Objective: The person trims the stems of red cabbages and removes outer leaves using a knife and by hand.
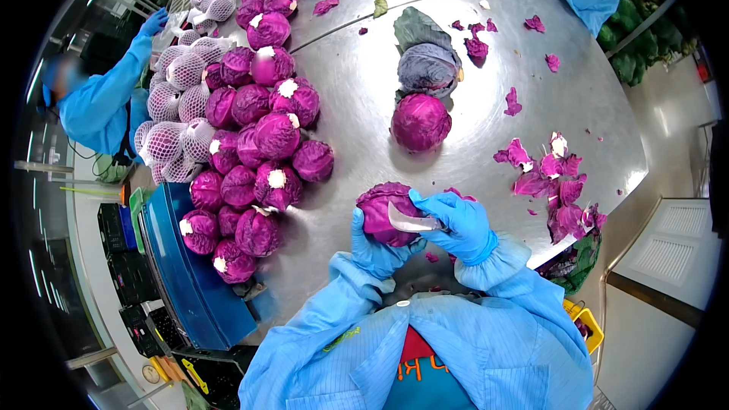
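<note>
A red cabbage (373,211) rests in my left hand (372,250), whose gloved fingers cup it from the left and below. My right hand (460,226), also in a blue glove, grips a knife with a short curved blade (410,220). The blade lies across the right side of the cabbage, and the handle is hidden in my fist. Beyond my hands sits another purple cabbage (421,123). Touching it from behind is a greyish cabbage (429,70) with a loose outer leaf (418,28).
Many trimmed cabbages (254,106) are heaped on the steel table (357,99) at left, beside net-wrapped ones (182,72). Leaf scraps (558,182) lie at right. A co-worker in blue (106,106) stands far left. A yellow crate (588,326) is at lower right.
</note>
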`<action>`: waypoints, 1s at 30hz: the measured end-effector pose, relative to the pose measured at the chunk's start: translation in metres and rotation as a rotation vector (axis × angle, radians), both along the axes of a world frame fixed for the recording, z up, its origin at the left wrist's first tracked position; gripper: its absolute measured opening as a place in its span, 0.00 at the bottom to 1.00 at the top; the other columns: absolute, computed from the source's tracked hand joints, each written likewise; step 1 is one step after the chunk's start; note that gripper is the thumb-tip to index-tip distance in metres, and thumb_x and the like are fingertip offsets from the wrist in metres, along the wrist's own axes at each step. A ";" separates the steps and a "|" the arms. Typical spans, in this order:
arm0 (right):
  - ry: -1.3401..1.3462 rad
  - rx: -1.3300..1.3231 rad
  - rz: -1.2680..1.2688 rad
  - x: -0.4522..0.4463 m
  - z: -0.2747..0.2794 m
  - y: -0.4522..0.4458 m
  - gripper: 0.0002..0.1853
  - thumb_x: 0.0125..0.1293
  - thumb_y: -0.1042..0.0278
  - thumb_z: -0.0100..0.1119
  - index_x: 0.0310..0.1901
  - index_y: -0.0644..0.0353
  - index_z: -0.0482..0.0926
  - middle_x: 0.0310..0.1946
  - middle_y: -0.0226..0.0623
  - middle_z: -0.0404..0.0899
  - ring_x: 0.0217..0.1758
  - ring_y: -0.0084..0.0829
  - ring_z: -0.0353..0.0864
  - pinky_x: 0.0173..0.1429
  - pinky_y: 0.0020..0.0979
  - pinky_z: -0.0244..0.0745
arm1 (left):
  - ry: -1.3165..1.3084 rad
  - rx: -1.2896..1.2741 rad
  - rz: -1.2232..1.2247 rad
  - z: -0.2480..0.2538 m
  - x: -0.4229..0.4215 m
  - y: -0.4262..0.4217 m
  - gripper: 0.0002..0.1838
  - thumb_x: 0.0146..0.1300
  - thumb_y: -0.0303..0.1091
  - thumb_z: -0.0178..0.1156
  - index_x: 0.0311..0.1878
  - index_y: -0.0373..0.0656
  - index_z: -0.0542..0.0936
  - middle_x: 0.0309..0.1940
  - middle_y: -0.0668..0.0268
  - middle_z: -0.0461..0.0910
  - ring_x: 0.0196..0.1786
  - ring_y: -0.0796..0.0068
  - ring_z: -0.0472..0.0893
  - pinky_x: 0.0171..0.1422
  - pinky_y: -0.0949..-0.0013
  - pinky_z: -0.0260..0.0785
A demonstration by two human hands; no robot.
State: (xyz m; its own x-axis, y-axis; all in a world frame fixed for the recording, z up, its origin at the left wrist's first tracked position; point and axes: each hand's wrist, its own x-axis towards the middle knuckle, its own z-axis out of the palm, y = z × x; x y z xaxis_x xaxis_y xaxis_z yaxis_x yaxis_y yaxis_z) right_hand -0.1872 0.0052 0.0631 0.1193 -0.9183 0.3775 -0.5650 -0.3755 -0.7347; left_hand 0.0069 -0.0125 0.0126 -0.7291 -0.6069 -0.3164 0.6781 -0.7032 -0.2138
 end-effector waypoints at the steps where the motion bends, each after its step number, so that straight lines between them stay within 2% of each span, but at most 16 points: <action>1: 0.043 -0.012 -0.004 -0.001 0.000 0.000 0.32 0.51 0.65 0.71 0.61 0.46 0.77 0.38 0.30 0.81 0.33 0.32 0.82 0.33 0.31 0.75 | -0.052 -0.025 -0.005 -0.002 0.002 -0.001 0.52 0.52 0.71 0.61 0.73 0.52 0.55 0.70 0.52 0.60 0.68 0.43 0.65 0.63 0.31 0.66; 2: 0.085 -0.025 -0.007 -0.001 -0.001 0.000 0.32 0.51 0.65 0.70 0.61 0.45 0.77 0.37 0.30 0.82 0.33 0.33 0.82 0.33 0.31 0.75 | -0.049 -0.005 -0.020 -0.004 0.003 -0.002 0.51 0.52 0.70 0.62 0.73 0.52 0.56 0.69 0.52 0.61 0.68 0.40 0.66 0.62 0.30 0.66; 5: -0.033 -0.075 0.008 -0.002 -0.006 -0.004 0.28 0.51 0.65 0.70 0.58 0.45 0.79 0.35 0.29 0.82 0.31 0.32 0.82 0.32 0.31 0.74 | -0.011 0.002 -0.030 -0.002 0.005 -0.001 0.51 0.52 0.69 0.63 0.73 0.52 0.56 0.69 0.52 0.60 0.68 0.40 0.65 0.63 0.30 0.66; 8: -0.045 -0.149 -0.017 -0.004 -0.012 -0.008 0.23 0.54 0.66 0.69 0.54 0.46 0.81 0.34 0.31 0.82 0.28 0.33 0.80 0.31 0.31 0.74 | -0.061 -0.016 -0.071 -0.001 0.006 0.001 0.50 0.53 0.67 0.64 0.73 0.52 0.56 0.69 0.52 0.60 0.69 0.41 0.64 0.63 0.31 0.66; 11: -0.146 0.028 -0.168 -0.002 -0.010 -0.004 0.19 0.57 0.67 0.68 0.51 0.49 0.82 0.33 0.33 0.80 0.29 0.32 0.80 0.32 0.28 0.74 | -0.175 -0.111 -0.055 0.008 0.000 0.003 0.50 0.52 0.65 0.66 0.73 0.52 0.56 0.69 0.53 0.61 0.69 0.41 0.64 0.64 0.31 0.66; 12: -0.205 0.280 -0.242 -0.002 -0.014 -0.004 0.16 0.61 0.66 0.67 0.52 0.52 0.82 0.34 0.32 0.81 0.31 0.24 0.80 0.36 0.26 0.75 | -0.178 -0.147 -0.073 0.021 -0.004 0.001 0.51 0.50 0.62 0.69 0.72 0.52 0.57 0.69 0.53 0.62 0.69 0.44 0.64 0.67 0.33 0.63; 15: -0.544 0.560 -0.250 -0.003 -0.010 -0.005 0.16 0.64 0.63 0.66 0.52 0.58 0.82 0.40 0.32 0.82 0.37 0.19 0.80 0.40 0.24 0.76 | -0.340 -0.188 0.027 0.016 -0.006 0.004 0.52 0.48 0.54 0.73 0.72 0.50 0.57 0.69 0.53 0.62 0.70 0.49 0.65 0.73 0.40 0.59; 16: -0.790 0.729 -0.158 -0.001 -0.010 -0.003 0.20 0.63 0.63 0.67 0.55 0.61 0.79 0.46 0.33 0.82 0.41 0.19 0.79 0.44 0.24 0.77 | -0.374 -0.212 0.033 0.011 -0.005 0.004 0.53 0.46 0.51 0.74 0.73 0.48 0.56 0.68 0.53 0.62 0.70 0.51 0.65 0.74 0.42 0.58; 19: -0.826 0.794 -0.112 0.007 -0.004 0.006 0.23 0.62 0.64 0.69 0.56 0.63 0.77 0.48 0.35 0.81 0.44 0.23 0.80 0.46 0.25 0.78 | -0.473 -0.321 0.049 0.006 0.000 0.001 0.56 0.43 0.42 0.76 0.73 0.45 0.54 0.68 0.53 0.63 0.70 0.53 0.65 0.77 0.49 0.55; 20: -0.906 0.889 -0.156 0.008 0.001 0.007 0.22 0.60 0.66 0.70 0.54 0.63 0.77 0.45 0.33 0.81 0.40 0.21 0.80 0.39 0.23 0.78 | -0.502 -0.383 0.054 0.008 0.002 -0.001 0.57 0.42 0.40 0.76 0.74 0.44 0.52 0.68 0.53 0.63 0.70 0.53 0.65 0.77 0.50 0.55; 22: -0.884 0.997 -0.135 0.001 -0.004 0.007 0.18 0.60 0.67 0.70 0.50 0.62 0.78 0.42 0.32 0.81 0.35 0.19 0.79 0.32 0.22 0.75 | -0.545 -0.517 0.083 0.005 0.002 -0.005 0.61 0.39 0.35 0.77 0.75 0.43 0.48 0.70 0.52 0.61 0.70 0.53 0.65 0.76 0.50 0.57; 26: -0.966 1.074 0.001 -0.009 -0.006 0.004 0.12 0.60 0.69 0.69 0.43 0.59 0.79 0.30 0.27 0.78 0.24 0.16 0.73 0.22 0.21 0.67 | -0.517 -0.673 0.060 0.001 0.003 -0.009 0.66 0.36 0.37 0.81 0.76 0.42 0.46 0.72 0.49 0.56 0.71 0.53 0.64 0.74 0.49 0.60; 30: -1.129 1.164 -0.040 -0.013 -0.004 0.004 0.09 0.59 0.75 0.67 0.39 0.59 0.77 0.24 0.28 0.74 0.17 0.18 0.71 0.20 0.21 0.67 | -0.555 -0.792 0.067 0.002 0.002 -0.011 0.65 0.37 0.39 0.80 0.76 0.43 0.47 0.72 0.49 0.57 0.72 0.53 0.64 0.75 0.49 0.59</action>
State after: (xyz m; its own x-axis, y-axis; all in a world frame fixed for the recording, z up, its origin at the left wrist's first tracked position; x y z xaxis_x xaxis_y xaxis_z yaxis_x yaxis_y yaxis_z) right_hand -0.1998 0.0089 0.0591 0.2483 -0.7500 -0.6130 0.4351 0.6518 -0.6212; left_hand 0.0093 -0.0233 0.0148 -0.5556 -0.8269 -0.0866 0.5834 -0.4620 0.6680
